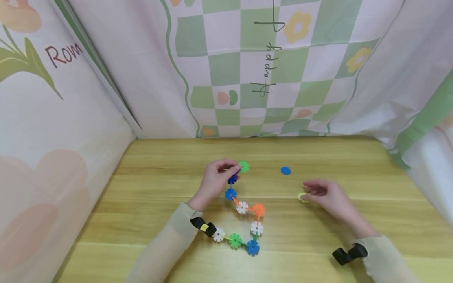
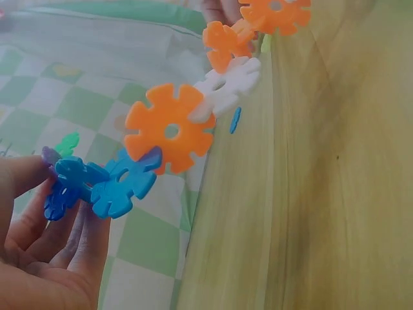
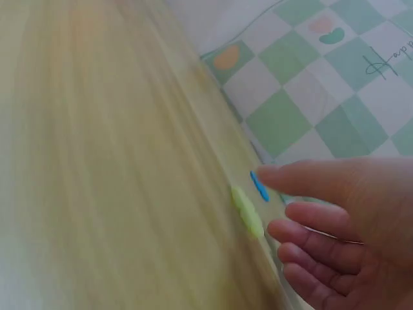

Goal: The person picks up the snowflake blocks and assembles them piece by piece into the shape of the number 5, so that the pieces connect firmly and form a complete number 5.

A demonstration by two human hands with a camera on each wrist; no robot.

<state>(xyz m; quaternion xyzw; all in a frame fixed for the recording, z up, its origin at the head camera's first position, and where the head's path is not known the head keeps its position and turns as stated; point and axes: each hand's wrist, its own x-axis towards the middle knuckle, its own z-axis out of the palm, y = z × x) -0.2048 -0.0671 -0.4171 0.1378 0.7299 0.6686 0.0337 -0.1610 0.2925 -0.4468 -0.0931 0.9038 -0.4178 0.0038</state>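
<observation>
My left hand [image 1: 215,180] pinches the far end of a zigzag chain of slotted plastic snowflake discs, close to a bright green disc [image 1: 243,167] and a dark blue disc [image 1: 232,179]. From there the chain runs through a blue disc [image 1: 231,194], a white disc [image 1: 242,207] and an orange disc [image 1: 259,210], then bends back toward the left wrist. My right hand [image 1: 329,198] hovers at a loose yellow disc [image 1: 301,197]. In the right wrist view, thumb and fingers are apart, and the yellow disc [image 3: 247,212] lies beyond them on the table.
A single blue disc [image 1: 285,170] lies on the wooden table [image 1: 159,173] beyond the yellow one. The chain's near end, with a white disc [image 1: 218,234], lies beside the left wrist's black strap. Patterned cloth [image 1: 255,70] hangs behind the table and along its sides.
</observation>
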